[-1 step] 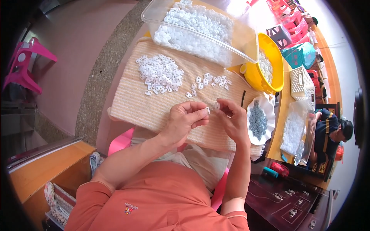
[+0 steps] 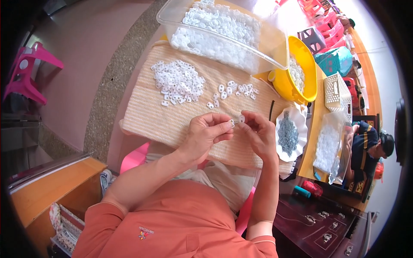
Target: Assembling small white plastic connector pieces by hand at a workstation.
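Observation:
Above the near part of a striped cloth (image 2: 144, 107), both my hands are closed in fingertip grips, almost touching each other. My left hand (image 2: 210, 131) pinches a small white two-holed plastic piece (image 2: 232, 123) between thumb and forefinger. A similar white plastic piece (image 2: 241, 118) is held up in the fingers of my right hand (image 2: 259, 134). Something thin and shiny shows between the two pieces, too fine to make out. Beyond my hands lie a heap of white two-holed pieces (image 2: 178, 81) and a looser group of them (image 2: 230, 89).
At the table's far side stands a clear bin (image 2: 273, 58) of white parts, beside a yellow basin (image 2: 309, 73). A white fluted dish (image 2: 300, 148) holds small metal parts on the right. Farther right, another person (image 2: 368, 146) sits near a clear tray (image 2: 340, 161).

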A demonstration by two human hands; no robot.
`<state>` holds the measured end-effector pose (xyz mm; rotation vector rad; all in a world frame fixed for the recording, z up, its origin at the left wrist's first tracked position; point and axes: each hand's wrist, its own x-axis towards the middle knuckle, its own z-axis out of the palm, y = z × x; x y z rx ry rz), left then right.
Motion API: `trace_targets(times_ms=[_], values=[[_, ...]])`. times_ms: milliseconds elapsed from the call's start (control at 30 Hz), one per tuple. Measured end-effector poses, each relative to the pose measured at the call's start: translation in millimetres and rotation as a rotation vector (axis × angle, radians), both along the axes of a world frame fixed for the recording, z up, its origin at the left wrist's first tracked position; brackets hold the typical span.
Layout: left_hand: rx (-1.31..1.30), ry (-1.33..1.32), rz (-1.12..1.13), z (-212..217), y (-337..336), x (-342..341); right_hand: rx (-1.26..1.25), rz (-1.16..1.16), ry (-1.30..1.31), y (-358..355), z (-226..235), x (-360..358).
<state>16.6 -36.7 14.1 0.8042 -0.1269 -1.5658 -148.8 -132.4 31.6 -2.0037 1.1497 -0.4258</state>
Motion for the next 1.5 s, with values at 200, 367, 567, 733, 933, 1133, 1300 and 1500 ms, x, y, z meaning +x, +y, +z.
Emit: trace_targets(times_ms=[200, 367, 567, 733, 933, 1133, 1300, 1500], values=[[0.009, -0.035, -0.026, -1.5, -0.8, -2.0, 0.305, -0.07, -0.324, 8.7, -18.0, -11.4], [0.018, -0.08, -0.066, -0.1, -1.0, -3.3, 0.445, -0.069, -0.54, 11.2, -16.2, -12.7], [0.017, -0.057, -0.06, -0.3, -1.1, -4.7, 0.434, -0.033, -0.497, 10.1, -16.0, -15.6], [0.036, -0.065, -0.068, -0.4, -1.2, -4.3, 0.478, -0.061, -0.485, 11.1, -14.7, -14.6], [0.041, -0.062, -0.075, 1.1, -1.8, -3.7, 0.51, -0.076, -0.51, 11.6, -16.2, -16.5], [0.045, -0.075, -0.078, 0.9, -1.6, -3.6, 0.524, -0.086, -0.517, 11.8, -16.6, -16.2], [0.042, -0.067, -0.077, 0.1, -1.6, -3.9, 0.556, -0.103, -0.553, 12.7, -16.6, -15.4], [0.04, -0.065, -0.075, -1.7, -1.1, -4.3, 0.535, -0.164, -0.704, 14.9, -15.7, -12.1]])
